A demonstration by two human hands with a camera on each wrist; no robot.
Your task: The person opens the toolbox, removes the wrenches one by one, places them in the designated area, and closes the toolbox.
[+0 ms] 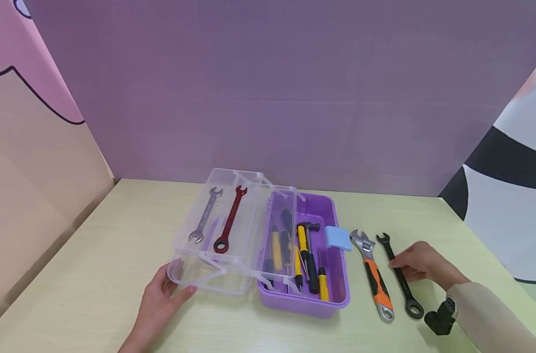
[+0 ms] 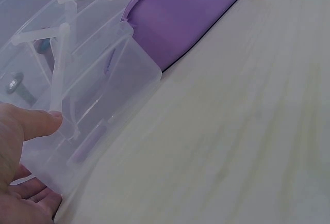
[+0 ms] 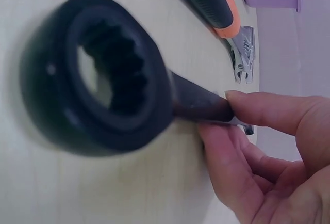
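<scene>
In the head view, my left hand [image 1: 162, 296] holds the near left corner of the clear plastic lid [image 1: 232, 283] of a purple toolbox [image 1: 303, 308]. The left wrist view shows the thumb [image 2: 44, 123] over its side and the other fingers low by the table. On the right, my right hand [image 1: 424, 267] pinches the handle of a black combination wrench [image 1: 402, 282] between thumb and fingers. Its ring end [image 3: 95, 74] is close to the right wrist camera. Just left of it lies an adjustable wrench [image 1: 374, 277] with an orange and black handle.
A silver wrench [image 1: 205, 215] and a red wrench [image 1: 231, 220] lie in the clear tray [image 1: 259, 220] left of the box. Inside the box are a hammer [image 1: 312, 260] and several yellow-handled tools. A light blue block [image 1: 338, 238] sits on its right rim. Behind stands a purple backdrop [image 1: 272, 98].
</scene>
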